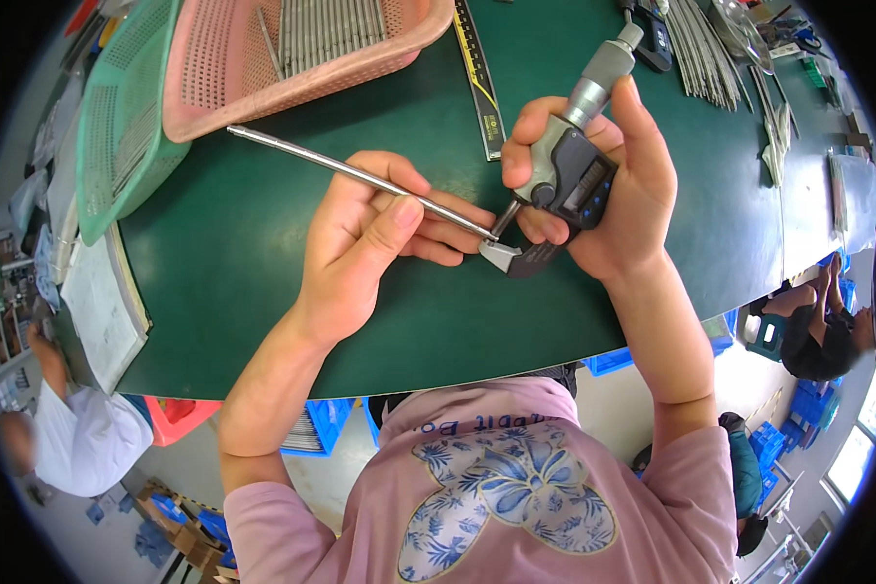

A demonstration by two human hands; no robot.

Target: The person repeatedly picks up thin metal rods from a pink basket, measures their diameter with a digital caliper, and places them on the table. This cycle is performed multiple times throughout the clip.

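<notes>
My left hand (pixel 365 229) is closed on a slim, shiny metal rod (pixel 336 167), pinching it between thumb and fingers. The rod slants from the pink basket's edge at upper left down to the right. Its lower right end sits at the jaws of a digital micrometer (pixel 576 170); whether both jaw faces touch it I cannot tell. My right hand (pixel 638 185) is wrapped round the micrometer's frame, thumb and forefinger up beside the silver thimble (pixel 608 66). A small display faces up on its dark body.
A pink basket (pixel 253 112) with several metal rods stands at the back left, beside a green basket (pixel 102 195). A ruler (pixel 477 83) lies on the green table (pixel 428 331). Another measuring tool (pixel 652 39) and bundled rods (pixel 703 58) lie back right. Papers (pixel 102 302) rest at left. Other people sit on both sides.
</notes>
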